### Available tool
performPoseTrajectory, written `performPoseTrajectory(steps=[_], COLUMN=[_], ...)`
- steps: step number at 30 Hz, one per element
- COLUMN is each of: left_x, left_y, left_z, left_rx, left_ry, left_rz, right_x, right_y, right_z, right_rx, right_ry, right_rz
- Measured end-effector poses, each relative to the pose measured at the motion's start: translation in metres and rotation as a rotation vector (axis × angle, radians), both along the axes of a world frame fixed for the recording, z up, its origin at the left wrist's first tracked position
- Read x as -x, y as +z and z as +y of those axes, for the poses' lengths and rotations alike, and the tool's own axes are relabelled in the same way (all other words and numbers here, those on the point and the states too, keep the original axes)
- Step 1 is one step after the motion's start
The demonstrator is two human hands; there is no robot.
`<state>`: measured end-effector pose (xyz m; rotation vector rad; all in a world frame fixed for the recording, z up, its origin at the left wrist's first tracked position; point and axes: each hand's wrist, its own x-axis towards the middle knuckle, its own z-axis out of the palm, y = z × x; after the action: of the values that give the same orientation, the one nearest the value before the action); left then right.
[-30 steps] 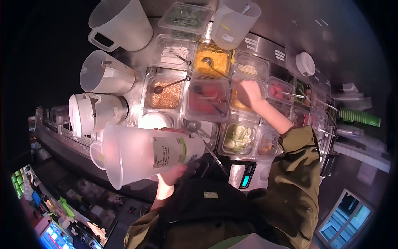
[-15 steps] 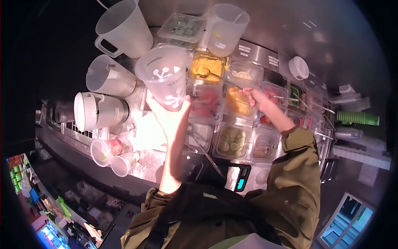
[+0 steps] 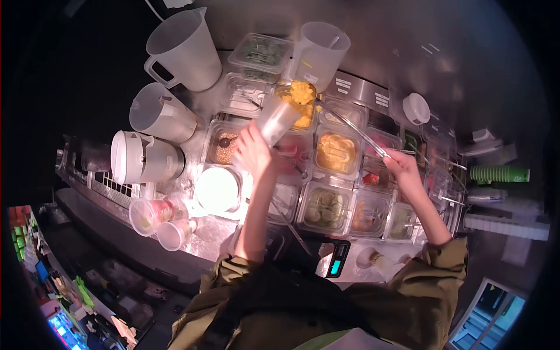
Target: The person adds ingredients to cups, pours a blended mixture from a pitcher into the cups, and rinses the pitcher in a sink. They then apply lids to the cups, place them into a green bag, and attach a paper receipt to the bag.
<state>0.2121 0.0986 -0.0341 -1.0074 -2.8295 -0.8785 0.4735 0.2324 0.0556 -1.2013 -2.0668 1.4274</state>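
Note:
My left hand grips a clear plastic cup, tilted with its mouth toward the tub of yellow fruit chunks. Yellow chunks sit at the cup's mouth. My right hand holds the end of a long metal spoon whose bowl reaches to the cup's mouth. Around them lie clear tubs: orange fruit, red fruit, brown grains, green slices.
Large translucent jugs stand at the back and left, with a blender jug lying on its side. Two small cups lie at the counter's front edge. A digital scale sits near me. Green cups are stacked right.
My left hand has turned the cup from upright to tilted at the yellow tub. My right hand drew back to the right and now holds the long spoon, lifting yellow chunks to the cup.

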Motion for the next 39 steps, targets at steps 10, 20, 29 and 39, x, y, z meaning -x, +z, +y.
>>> performPoseTrajectory(steps=[10,20,29,39], left_x=[0.001,0.016,-0.007,-0.025], left_y=[0.004,0.002,0.053,0.093], left_z=[0.028,0.021,-0.052,-0.133], left_rx=[-0.684,-0.712,-0.852,-0.641], left_ry=[-0.250,-0.310,0.030,-0.017], left_rz=[-0.527,-0.716,-0.801,-0.916], right_x=[-0.015,-0.038,0.030,0.131], right_y=[0.085,0.056,-0.082,-0.141], right_z=[-0.045,-0.050,0.062,0.035], right_rx=[-1.648,-0.200,0.072,-1.146], right_ry=[0.491,-0.059,0.025,0.423], right_rz=[-0.507,0.051,-0.115,-0.577])
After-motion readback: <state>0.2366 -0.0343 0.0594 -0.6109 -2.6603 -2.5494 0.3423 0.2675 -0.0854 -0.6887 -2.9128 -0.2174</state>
